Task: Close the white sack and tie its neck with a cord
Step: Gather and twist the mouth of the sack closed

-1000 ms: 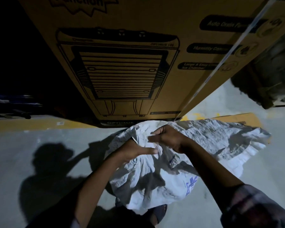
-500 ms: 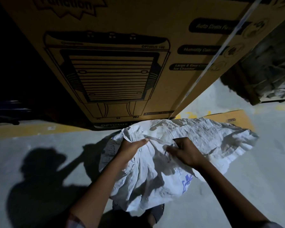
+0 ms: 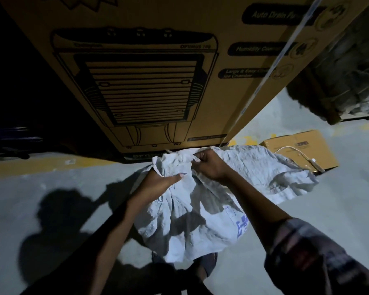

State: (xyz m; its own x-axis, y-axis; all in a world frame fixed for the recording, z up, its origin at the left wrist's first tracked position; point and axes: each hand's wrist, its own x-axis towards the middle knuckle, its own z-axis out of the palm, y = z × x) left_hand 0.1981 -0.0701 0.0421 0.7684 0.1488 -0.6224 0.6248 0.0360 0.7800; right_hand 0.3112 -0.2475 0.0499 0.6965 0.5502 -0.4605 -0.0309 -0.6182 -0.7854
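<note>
Both hands' fingers (image 3: 175,177) apparently bunch the white sack (image 3: 190,220) neck.

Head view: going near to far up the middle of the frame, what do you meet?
Dark sandal → printed lower body of the white sack → left hand and right hand gripping its gathered top → large cardboard box standing behind.
</note>
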